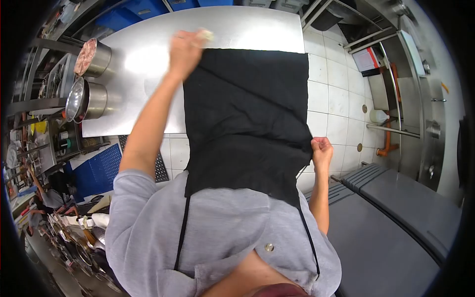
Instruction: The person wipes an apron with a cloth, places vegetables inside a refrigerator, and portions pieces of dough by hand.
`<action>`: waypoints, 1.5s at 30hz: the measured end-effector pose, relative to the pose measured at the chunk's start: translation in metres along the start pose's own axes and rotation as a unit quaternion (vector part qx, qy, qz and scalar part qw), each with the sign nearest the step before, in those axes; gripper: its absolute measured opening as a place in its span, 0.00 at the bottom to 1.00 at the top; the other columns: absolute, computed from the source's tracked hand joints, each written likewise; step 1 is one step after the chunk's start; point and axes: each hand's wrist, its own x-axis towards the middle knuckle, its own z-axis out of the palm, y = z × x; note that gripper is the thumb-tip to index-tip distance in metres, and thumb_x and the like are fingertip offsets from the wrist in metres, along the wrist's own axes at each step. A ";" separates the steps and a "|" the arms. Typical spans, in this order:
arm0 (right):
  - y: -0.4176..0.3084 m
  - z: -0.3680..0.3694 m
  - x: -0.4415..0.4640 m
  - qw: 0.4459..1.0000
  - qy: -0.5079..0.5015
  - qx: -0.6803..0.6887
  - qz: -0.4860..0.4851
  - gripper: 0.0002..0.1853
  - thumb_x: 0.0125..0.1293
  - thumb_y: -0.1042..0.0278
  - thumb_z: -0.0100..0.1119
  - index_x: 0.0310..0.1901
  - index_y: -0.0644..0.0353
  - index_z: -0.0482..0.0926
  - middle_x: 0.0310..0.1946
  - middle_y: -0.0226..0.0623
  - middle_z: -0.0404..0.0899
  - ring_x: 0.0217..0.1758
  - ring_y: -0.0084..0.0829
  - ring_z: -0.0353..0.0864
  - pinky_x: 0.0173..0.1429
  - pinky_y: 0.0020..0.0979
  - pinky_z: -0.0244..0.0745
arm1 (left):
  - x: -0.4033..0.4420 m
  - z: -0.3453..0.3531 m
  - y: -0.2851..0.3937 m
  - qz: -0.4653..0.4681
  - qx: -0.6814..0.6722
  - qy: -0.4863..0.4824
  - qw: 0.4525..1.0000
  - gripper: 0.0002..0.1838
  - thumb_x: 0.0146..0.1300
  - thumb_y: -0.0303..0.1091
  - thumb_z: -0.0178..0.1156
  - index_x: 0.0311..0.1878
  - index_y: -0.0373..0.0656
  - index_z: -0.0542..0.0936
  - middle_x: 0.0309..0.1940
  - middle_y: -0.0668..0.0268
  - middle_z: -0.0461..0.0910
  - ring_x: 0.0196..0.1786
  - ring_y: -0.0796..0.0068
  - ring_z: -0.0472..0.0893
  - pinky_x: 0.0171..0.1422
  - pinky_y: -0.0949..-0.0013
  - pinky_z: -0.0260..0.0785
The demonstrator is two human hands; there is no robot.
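A black apron (247, 104) hangs from thin straps over my grey shirt, its lower part spread out in front of me across the edge of the steel table. My left hand (185, 52) is closed above the table, beside the apron's far left corner. In its fingers is a small pale yellowish wad (206, 35), blurred, and its kind is unclear. At the apron's right edge, my right hand (322, 148) pinches the black fabric between thumb and fingers.
On the left end of the steel table (143, 104) stand a pot of pinkish meat (86, 57) and a metal pot (97, 100) with a bowl against it. Grey lidded units (386, 222) stand at lower right. Blue bins (143, 7) line the back; shelves and utensils crowd the left.
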 end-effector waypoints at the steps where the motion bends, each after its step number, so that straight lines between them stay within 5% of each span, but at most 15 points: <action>1: -0.009 0.005 0.002 1.000 -0.018 0.005 0.010 0.02 0.66 0.75 0.64 0.37 0.63 0.81 0.18 0.23 0.75 0.19 0.13 0.64 0.24 0.24 0.57 | -0.019 0.025 0.016 0.054 -0.011 -0.025 0.998 0.12 0.67 0.43 0.62 0.44 0.50 0.89 0.33 0.57 0.84 0.42 0.55 0.80 0.49 0.54 0.73; 3: -0.014 0.012 0.007 0.996 -0.048 -0.069 -0.019 0.02 0.65 0.75 0.64 0.35 0.63 0.81 0.18 0.24 0.75 0.20 0.14 0.65 0.25 0.26 0.59 | -0.043 0.058 0.060 0.187 -0.081 -0.147 0.968 0.11 0.64 0.42 0.64 0.47 0.55 0.89 0.36 0.59 0.84 0.43 0.57 0.80 0.49 0.54 0.73; 7: -0.004 -0.008 0.004 0.971 -0.021 -0.235 -0.029 0.03 0.61 0.73 0.66 0.33 0.63 0.82 0.19 0.32 0.79 0.21 0.22 0.74 0.28 0.31 0.67 | -0.048 0.049 0.034 0.052 -0.006 -0.163 0.985 0.16 0.61 0.43 0.66 0.53 0.64 0.88 0.41 0.65 0.83 0.45 0.60 0.80 0.48 0.56 0.74; 8: 0.024 -0.018 0.008 0.987 -0.033 -0.158 0.020 0.04 0.60 0.72 0.66 0.33 0.63 0.82 0.22 0.40 0.82 0.23 0.30 0.79 0.31 0.34 0.72 | -0.040 0.035 0.013 0.022 0.033 -0.139 0.989 0.16 0.61 0.43 0.66 0.53 0.64 0.88 0.40 0.64 0.84 0.46 0.58 0.81 0.48 0.55 0.75; 10: 0.029 -0.025 0.003 0.981 -0.024 -0.190 -0.025 0.05 0.60 0.71 0.66 0.33 0.63 0.82 0.24 0.43 0.83 0.25 0.36 0.81 0.34 0.37 0.74 | -0.041 0.023 -0.076 -0.005 0.125 -0.083 0.989 0.16 0.65 0.44 0.63 0.55 0.58 0.87 0.42 0.53 0.83 0.48 0.51 0.81 0.51 0.51 0.77; 13: 0.014 -0.027 -0.007 0.936 -0.023 -0.346 -0.059 0.06 0.64 0.69 0.65 0.35 0.63 0.82 0.26 0.48 0.84 0.31 0.46 0.84 0.39 0.43 0.77 | -0.026 -0.047 -0.125 -0.265 0.237 -0.119 0.927 0.17 0.69 0.47 0.60 0.56 0.54 0.87 0.49 0.46 0.82 0.52 0.47 0.82 0.54 0.52 0.77; 16: -0.026 -0.018 -0.025 0.906 0.112 -0.387 -0.131 0.09 0.69 0.65 0.63 0.44 0.61 0.81 0.29 0.47 0.82 0.35 0.49 0.83 0.40 0.47 0.77 | -0.029 -0.082 -0.140 -0.384 -0.011 0.010 0.923 0.20 0.72 0.49 0.59 0.54 0.46 0.87 0.40 0.55 0.86 0.40 0.64 0.84 0.46 0.61 0.76; 18: -0.054 -0.009 -0.023 0.896 0.155 -0.368 -0.196 0.10 0.71 0.65 0.62 0.49 0.61 0.80 0.32 0.43 0.79 0.34 0.45 0.82 0.38 0.43 0.77 | -0.044 -0.098 -0.124 -0.444 -0.266 0.092 0.851 0.23 0.73 0.51 0.60 0.51 0.37 0.87 0.37 0.66 0.86 0.34 0.79 0.80 0.41 0.71 0.73; 22: -0.111 0.041 -0.012 0.910 0.090 -0.292 -0.279 0.11 0.70 0.68 0.63 0.49 0.63 0.81 0.36 0.45 0.80 0.34 0.41 0.82 0.40 0.39 0.77 | -0.106 -0.132 -0.087 -0.479 -0.531 0.149 0.682 0.24 0.75 0.50 0.55 0.53 0.35 0.84 0.42 0.63 0.87 0.39 0.73 0.83 0.41 0.69 0.74; 27: -0.153 0.135 -0.005 0.863 -0.019 -0.290 -0.413 0.11 0.66 0.68 0.66 0.47 0.62 0.83 0.45 0.44 0.80 0.51 0.48 0.77 0.57 0.43 0.73 | -0.211 -0.172 -0.087 -0.506 -0.685 0.210 0.480 0.27 0.72 0.53 0.52 0.54 0.37 0.81 0.44 0.58 0.86 0.41 0.64 0.84 0.44 0.62 0.77; 33: -0.186 0.264 -0.068 0.790 -0.308 -0.232 -0.477 0.17 0.58 0.70 0.71 0.50 0.61 0.82 0.47 0.46 0.79 0.53 0.51 0.75 0.58 0.46 0.73 | -0.262 -0.211 -0.078 -0.470 -0.703 0.343 0.410 0.25 0.64 0.43 0.52 0.57 0.34 0.79 0.47 0.54 0.84 0.45 0.55 0.84 0.51 0.57 0.79; 37: -0.219 0.307 -0.113 0.585 -0.699 -0.188 -0.365 0.15 0.69 0.61 0.62 0.51 0.61 0.84 0.46 0.45 0.83 0.56 0.47 0.80 0.62 0.44 0.74 | -0.253 -0.223 -0.042 -0.451 -0.673 0.336 0.479 0.30 0.61 0.34 0.52 0.67 0.33 0.71 0.52 0.50 0.81 0.52 0.54 0.82 0.59 0.54 0.77; 39: -0.225 0.314 -0.132 0.629 -0.627 -0.102 -0.448 0.15 0.71 0.61 0.61 0.50 0.62 0.84 0.43 0.46 0.83 0.52 0.44 0.81 0.58 0.41 0.76 | -0.251 -0.225 -0.018 -0.424 -0.663 0.299 0.539 0.35 0.55 0.27 0.53 0.71 0.34 0.67 0.56 0.51 0.78 0.55 0.56 0.81 0.61 0.55 0.77; 41: -0.238 0.312 -0.136 0.690 -0.653 -0.041 -0.310 0.19 0.73 0.59 0.62 0.58 0.61 0.81 0.47 0.43 0.82 0.50 0.35 0.82 0.52 0.35 0.78 | -0.248 -0.220 0.013 -0.409 -0.630 0.273 0.601 0.31 0.61 0.27 0.52 0.70 0.33 0.68 0.58 0.52 0.78 0.57 0.60 0.81 0.62 0.57 0.77; 45: -0.219 0.310 -0.130 0.719 -0.637 0.039 -0.276 0.29 0.69 0.57 0.67 0.67 0.61 0.72 0.48 0.39 0.82 0.45 0.28 0.80 0.48 0.29 0.76 | -0.240 -0.194 0.086 -0.512 -0.556 0.269 0.597 0.25 0.70 0.27 0.51 0.70 0.32 0.69 0.61 0.56 0.77 0.61 0.66 0.79 0.67 0.63 0.72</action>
